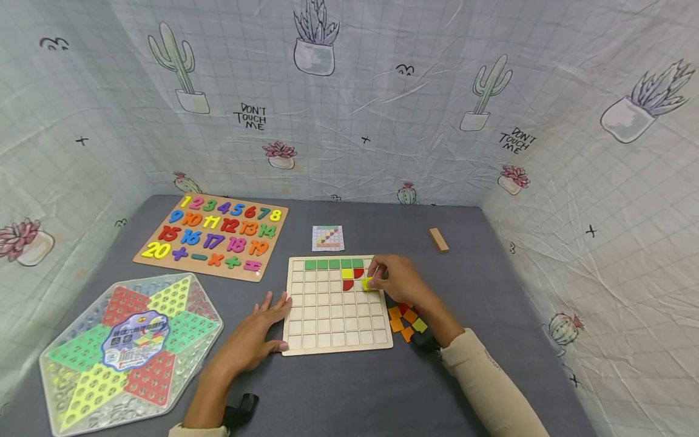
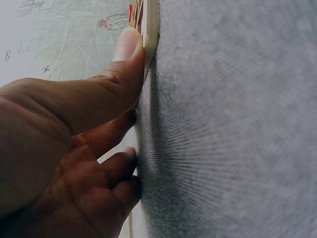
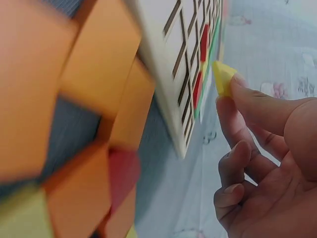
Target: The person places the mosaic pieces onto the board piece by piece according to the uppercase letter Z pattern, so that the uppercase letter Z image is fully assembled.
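Board [image 1: 337,325] steady, yellow tile [image 3: 224,78] lowered flat and square: probably the trick.
Left hand [image 1: 255,334] is spread loose, thumb on the board's near left corner; yellow tile's pinched between thumb and index finger of the right hand [image 1: 401,279], over the board's far right part.

The right hand [image 1: 401,280] pinches a yellow tile [image 1: 368,284] above the right side of a wooden grid board [image 1: 330,315], whose far row bears green tiles [image 1: 323,264]; the left hand [image 1: 253,334] touches its left edge. Left: number board [image 1: 199,266] and star-patterned game board [image 1: 150,376]. Behind: small card [image 1: 327,238]. Right: loose orange tiles [image 1: 396,326].
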Motion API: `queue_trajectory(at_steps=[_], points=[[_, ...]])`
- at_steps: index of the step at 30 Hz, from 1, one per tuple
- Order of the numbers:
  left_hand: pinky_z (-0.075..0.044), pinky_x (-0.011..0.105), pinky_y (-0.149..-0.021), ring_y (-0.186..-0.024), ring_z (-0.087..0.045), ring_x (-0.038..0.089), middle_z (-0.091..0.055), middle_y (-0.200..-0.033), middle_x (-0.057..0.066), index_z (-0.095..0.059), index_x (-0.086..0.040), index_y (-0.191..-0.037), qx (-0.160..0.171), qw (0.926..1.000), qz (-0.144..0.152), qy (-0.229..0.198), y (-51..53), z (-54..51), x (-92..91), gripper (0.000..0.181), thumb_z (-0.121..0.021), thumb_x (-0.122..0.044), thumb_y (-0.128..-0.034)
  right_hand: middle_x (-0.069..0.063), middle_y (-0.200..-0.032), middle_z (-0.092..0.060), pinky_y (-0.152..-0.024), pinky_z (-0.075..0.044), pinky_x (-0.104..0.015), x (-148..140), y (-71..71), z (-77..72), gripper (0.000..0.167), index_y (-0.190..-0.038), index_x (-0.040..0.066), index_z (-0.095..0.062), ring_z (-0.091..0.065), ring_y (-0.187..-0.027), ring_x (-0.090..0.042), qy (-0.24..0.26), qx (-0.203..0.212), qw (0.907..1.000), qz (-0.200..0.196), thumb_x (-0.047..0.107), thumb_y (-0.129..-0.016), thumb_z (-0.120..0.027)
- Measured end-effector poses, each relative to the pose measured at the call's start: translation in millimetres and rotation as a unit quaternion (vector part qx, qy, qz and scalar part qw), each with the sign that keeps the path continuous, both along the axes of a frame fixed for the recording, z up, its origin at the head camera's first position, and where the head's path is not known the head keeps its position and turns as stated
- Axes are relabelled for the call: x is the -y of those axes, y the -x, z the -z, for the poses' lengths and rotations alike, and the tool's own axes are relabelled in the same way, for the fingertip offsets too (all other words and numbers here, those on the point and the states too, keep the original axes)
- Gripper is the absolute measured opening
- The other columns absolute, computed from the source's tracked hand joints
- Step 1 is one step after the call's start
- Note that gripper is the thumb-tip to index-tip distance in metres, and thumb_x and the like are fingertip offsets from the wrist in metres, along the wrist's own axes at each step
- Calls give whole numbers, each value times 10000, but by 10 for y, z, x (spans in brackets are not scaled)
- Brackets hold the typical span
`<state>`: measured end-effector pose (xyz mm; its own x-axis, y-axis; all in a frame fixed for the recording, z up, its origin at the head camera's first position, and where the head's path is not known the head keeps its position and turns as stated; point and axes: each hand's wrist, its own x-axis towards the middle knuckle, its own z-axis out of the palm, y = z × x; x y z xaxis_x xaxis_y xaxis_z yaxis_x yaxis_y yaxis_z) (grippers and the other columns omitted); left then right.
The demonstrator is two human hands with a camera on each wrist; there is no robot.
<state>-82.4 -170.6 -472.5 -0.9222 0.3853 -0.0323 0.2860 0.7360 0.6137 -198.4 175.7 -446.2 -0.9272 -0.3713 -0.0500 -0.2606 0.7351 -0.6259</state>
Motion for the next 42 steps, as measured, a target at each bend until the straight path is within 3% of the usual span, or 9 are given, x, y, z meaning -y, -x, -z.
queue_trajectory(at_steps=[11,26,42], points=[[-224,692,-1280,-1612,-200,491,-324,-1712,190,-425,-27,-1616,113,9999,-23,-10,4,11,-9,906,-878,-143,-841,27,-837,-664,-696,-487,-299,329,61,104,139,-921,177,-693,-591,-740,-134,36,73,10000,-55,196,-945,-829],[-238,705,-1267,-1603,-211,508,-346,-1704,195,-446,-21,-1606,22,10000,18,-17,16,-6,2,889,-879,-153,-841,22,-845,-689,-692,-500,-297,627,126,109,82,-992,156,-689,-617,-746,-149,-105,729,9972,-147,198,-1005,-759],[-232,709,-1267,-1602,-206,513,-335,-1705,204,-434,-18,-1610,20,10000,49,-78,3,1,10,893,-874,-142,-843,42,-753,-646,-657,-450,-289,733,109,162,134,-900,186,-713,-578,-698,-135,-317,249,9992,-31,176,-928,-844]])
